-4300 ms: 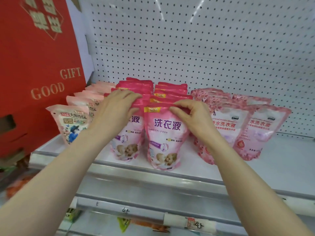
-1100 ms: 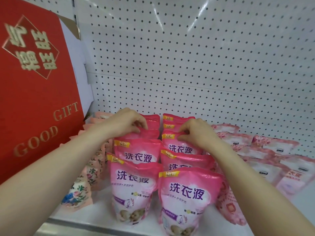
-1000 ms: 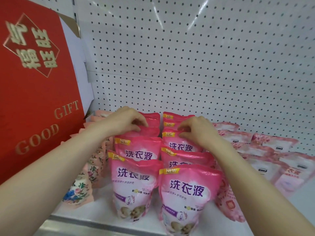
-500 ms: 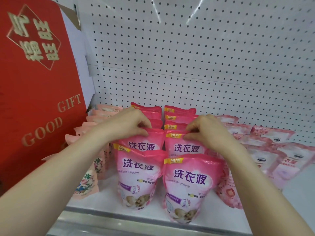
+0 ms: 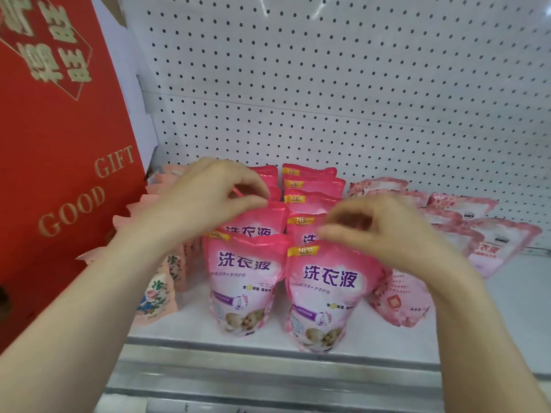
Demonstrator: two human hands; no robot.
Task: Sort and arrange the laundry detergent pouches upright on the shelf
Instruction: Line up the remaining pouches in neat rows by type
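Two rows of bright pink detergent pouches stand upright on the white shelf (image 5: 518, 311), running back toward the pegboard. My left hand (image 5: 205, 201) pinches the top edge of the second pouch in the left row (image 5: 256, 222), just behind the front left pouch (image 5: 243, 281). Over the top edge of the front right pouch (image 5: 325, 287) is my right hand (image 5: 381, 231), blurred, fingers curled. Whether it holds a pouch is unclear. It hides most of the second pouch in the right row (image 5: 302, 231).
A big red gift box (image 5: 59, 144) leans at the left. Floral peach pouches (image 5: 155, 293) stand beside it. Pale pink pouches (image 5: 489, 242) sit at the right, some leaning back. White pegboard (image 5: 328, 84) closes the rear. A metal rail (image 5: 268, 368) edges the shelf front.
Both hands have come forward along the two rows, from the pouches further back to those near the front. The right hand now blurs over the front right pouch.
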